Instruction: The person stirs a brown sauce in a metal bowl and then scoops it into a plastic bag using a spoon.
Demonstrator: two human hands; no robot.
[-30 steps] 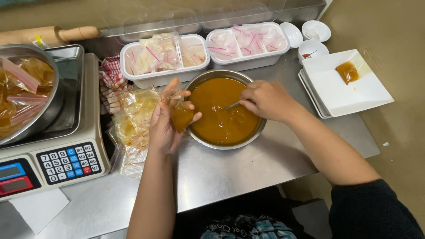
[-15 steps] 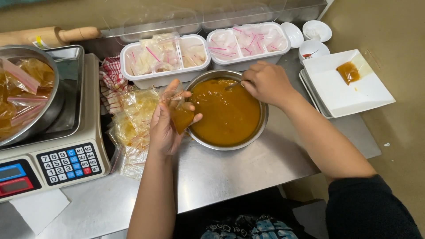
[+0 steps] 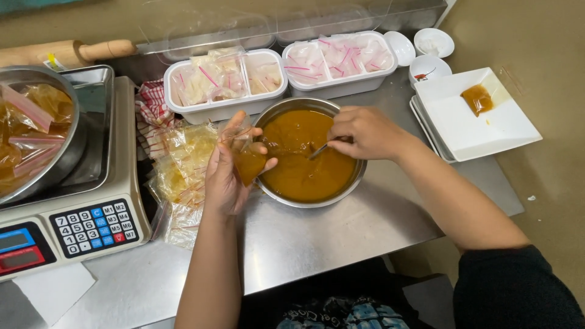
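The left hand (image 3: 228, 173) holds a small clear bag (image 3: 247, 159) partly filled with orange-brown sauce, its fingers (image 3: 234, 131) clamped around the bag's upper part, thumb at the sauce-filled bottom. The bag hangs at the 9 o'clock rim of a steel bowl (image 3: 341, 195) of the same sauce, which stands on the steel desk (image 3: 317, 237). The right hand (image 3: 362, 131) is over the bowl at about 1 o'clock, its fingers closed on a spoon (image 3: 320, 149) whose tip dips into the sauce. Just at 9 o'clock of the left hand lies a heap of filled bags (image 3: 183, 164), and further that way stands a weighing scale (image 3: 79, 207) carrying a pan of bags. At 12 o'clock of the bowl sit two white trays (image 3: 225, 109) of empty bags; at 3 o'clock, white square plates (image 3: 475, 128) with a dab of sauce.
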